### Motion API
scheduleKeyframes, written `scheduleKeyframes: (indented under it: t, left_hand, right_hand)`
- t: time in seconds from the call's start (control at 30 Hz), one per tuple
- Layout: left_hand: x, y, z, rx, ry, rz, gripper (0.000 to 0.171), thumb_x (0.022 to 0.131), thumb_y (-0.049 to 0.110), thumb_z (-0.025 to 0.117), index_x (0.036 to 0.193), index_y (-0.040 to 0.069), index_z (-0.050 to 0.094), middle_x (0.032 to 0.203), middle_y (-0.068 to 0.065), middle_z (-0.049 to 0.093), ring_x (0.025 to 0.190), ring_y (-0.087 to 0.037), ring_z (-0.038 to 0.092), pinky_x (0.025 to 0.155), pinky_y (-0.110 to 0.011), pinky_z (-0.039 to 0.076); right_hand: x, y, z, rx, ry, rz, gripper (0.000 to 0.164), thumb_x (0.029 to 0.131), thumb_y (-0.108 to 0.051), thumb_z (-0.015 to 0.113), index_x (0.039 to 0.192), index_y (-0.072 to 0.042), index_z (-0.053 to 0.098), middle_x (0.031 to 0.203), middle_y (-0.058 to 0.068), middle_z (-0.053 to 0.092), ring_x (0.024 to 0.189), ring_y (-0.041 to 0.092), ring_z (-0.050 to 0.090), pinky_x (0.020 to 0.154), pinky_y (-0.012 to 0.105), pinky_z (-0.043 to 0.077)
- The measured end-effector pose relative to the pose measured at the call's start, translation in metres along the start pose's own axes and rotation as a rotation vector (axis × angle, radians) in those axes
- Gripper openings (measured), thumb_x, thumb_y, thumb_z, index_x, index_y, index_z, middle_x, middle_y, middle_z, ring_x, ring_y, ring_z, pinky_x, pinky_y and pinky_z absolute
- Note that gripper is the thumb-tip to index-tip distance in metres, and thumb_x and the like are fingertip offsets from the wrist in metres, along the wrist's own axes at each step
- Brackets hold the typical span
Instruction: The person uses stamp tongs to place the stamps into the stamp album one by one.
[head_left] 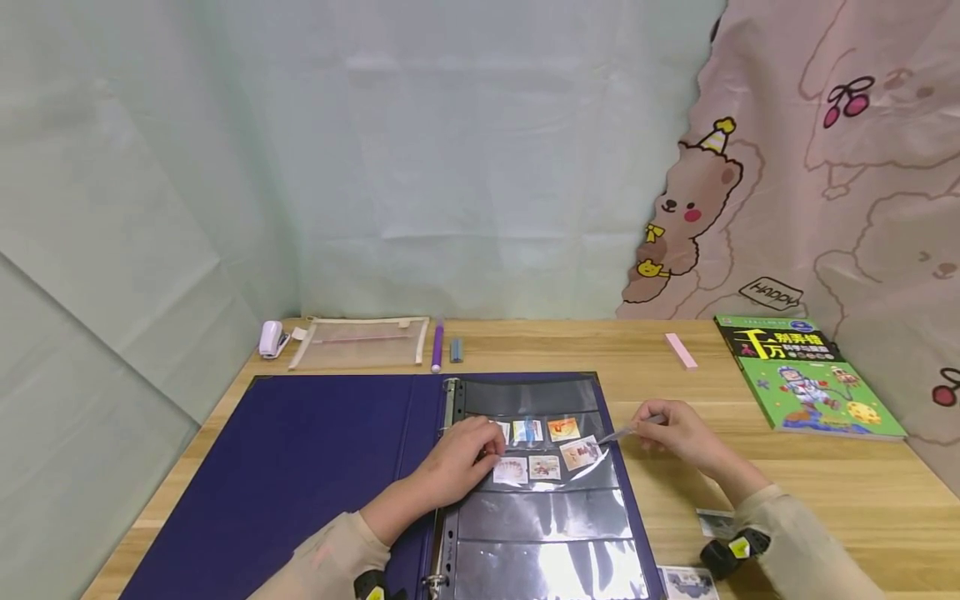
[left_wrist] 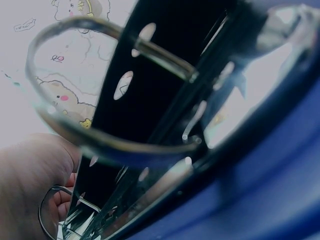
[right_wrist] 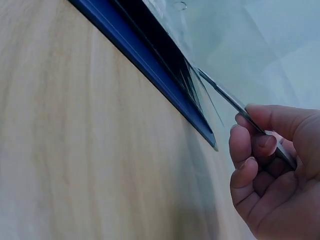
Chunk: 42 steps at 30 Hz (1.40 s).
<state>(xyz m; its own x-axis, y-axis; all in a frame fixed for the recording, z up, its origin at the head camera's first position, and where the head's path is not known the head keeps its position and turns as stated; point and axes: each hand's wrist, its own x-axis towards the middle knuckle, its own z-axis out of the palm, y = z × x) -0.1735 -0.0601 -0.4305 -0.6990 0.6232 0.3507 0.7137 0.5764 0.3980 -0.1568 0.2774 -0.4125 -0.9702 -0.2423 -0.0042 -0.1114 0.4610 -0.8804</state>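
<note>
An open dark blue stamp album [head_left: 322, 475] lies on the table, with a black pocket page [head_left: 536, 517] on its right side. My right hand [head_left: 678, 433] pinches metal tweezers [right_wrist: 232, 102] between thumb and fingers. In the head view, the tweezer tips meet a tilted stamp [head_left: 581, 453] at the right of the third pocket row. Two stamps, an oval-patterned one [head_left: 511, 470] and another [head_left: 544, 467], sit left of it. My left hand [head_left: 461, 458] rests on the page's left part, its fingers bent loosely beside the stamps; its fingertips are partly hidden.
Metal binder rings [left_wrist: 85, 140] rise along the spine. Loose stamps [head_left: 688, 583] lie near my right wrist. Behind the album are a stapler [head_left: 272, 340], mesh pouch [head_left: 360, 343], purple marker [head_left: 438, 346] and pink strip [head_left: 681, 351]. A green book [head_left: 817, 387] lies far right.
</note>
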Motion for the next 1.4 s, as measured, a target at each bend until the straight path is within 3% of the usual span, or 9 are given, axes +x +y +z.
scheduleKeyframes:
  t: [0.27,0.5,0.73,0.97,1.17,1.4]
  left_hand:
    - [0.0,0.0,0.0,0.002,0.002,0.0,0.013,0.08,0.011,0.064,0.08,0.02,0.053,0.075,0.01,0.048,0.073,-0.004,0.043,0.073,-0.025,0.038]
    - [0.0,0.001,0.0,-0.003,-0.003,-0.003,0.013,0.08,0.012,0.064,0.08,0.019,0.054,0.075,0.01,0.049,0.073,-0.004,0.044,0.074,-0.026,0.038]
    - [0.001,0.002,0.0,-0.003,-0.001,-0.002,0.013,0.08,0.011,0.064,0.08,0.019,0.053,0.075,0.01,0.048,0.073,-0.004,0.044,0.074,-0.026,0.038]
    - [0.0,0.001,0.002,-0.012,0.009,-0.007,0.015,0.08,0.011,0.064,0.08,0.02,0.053,0.074,0.011,0.047,0.073,-0.004,0.043,0.072,-0.024,0.037]
    - [0.0,0.001,0.001,-0.025,0.007,-0.021,0.014,0.081,0.011,0.063,0.08,0.02,0.053,0.074,0.011,0.047,0.073,-0.004,0.043,0.072,-0.024,0.037]
    - [0.0,0.001,0.0,-0.022,0.01,-0.027,0.013,0.081,0.011,0.063,0.08,0.02,0.053,0.074,0.011,0.047,0.073,-0.003,0.043,0.072,-0.024,0.037]
  right_hand:
    - [0.001,-0.002,-0.006,-0.03,-0.034,0.042,0.022,0.085,-0.013,0.058,0.084,0.009,0.055,0.06,-0.004,0.055,0.054,0.005,0.049,0.049,0.023,0.043]
    - [0.004,-0.002,-0.01,-0.052,-0.01,0.077,0.025,0.085,-0.017,0.059,0.085,0.008,0.057,0.059,-0.001,0.054,0.052,0.007,0.045,0.048,0.023,0.04]
    - [0.008,-0.002,-0.008,-0.039,-0.021,0.047,0.024,0.085,-0.016,0.058,0.084,0.009,0.056,0.059,-0.001,0.052,0.052,0.005,0.041,0.047,0.022,0.036]
    - [0.007,-0.009,-0.003,-0.019,0.005,0.019,0.02,0.086,-0.01,0.056,0.086,0.01,0.056,0.063,0.0,0.053,0.057,0.006,0.048,0.051,0.021,0.04]
    - [0.005,-0.009,0.002,-0.046,0.004,-0.016,0.018,0.085,-0.008,0.057,0.082,0.01,0.056,0.061,0.001,0.054,0.053,0.005,0.045,0.049,0.02,0.039]
    - [0.003,-0.012,0.001,-0.069,-0.011,-0.004,0.02,0.085,-0.01,0.058,0.079,0.009,0.055,0.059,0.001,0.054,0.052,0.006,0.044,0.047,0.022,0.038]
